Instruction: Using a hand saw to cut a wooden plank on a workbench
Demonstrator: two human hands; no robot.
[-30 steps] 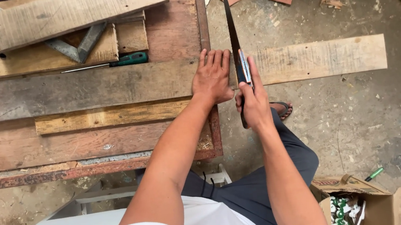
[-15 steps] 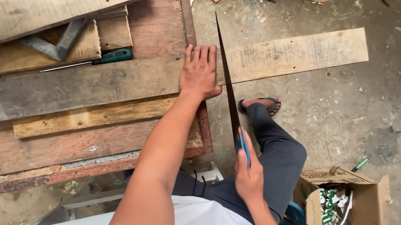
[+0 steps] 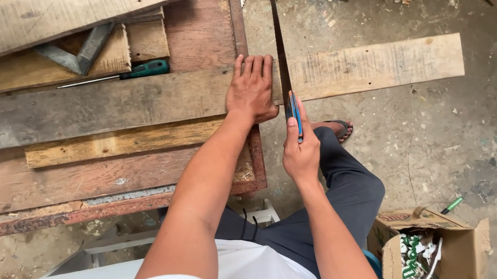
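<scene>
Pressing left hand (image 3: pixel 251 90) flat on plank (image 3: pixel 370 66), right hand (image 3: pixel 300 152) gripping handsaw (image 3: pixel 278 38), screwdriver (image 3: pixel 124 74) and cardboard box (image 3: pixel 432 243) nearby

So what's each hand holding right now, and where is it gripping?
The right hand grips a handsaw by its blue handle. The left hand holds nothing; it lies flat on the long plank, beside the blade.

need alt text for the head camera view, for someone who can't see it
Seen from above, a person's right hand grips the blue handle of a handsaw cutting a long wooden plank, while the left hand presses the plank flat on a worn workbench. A green-handled screwdriver lies on the bench; a cardboard box sits on the floor.
</scene>
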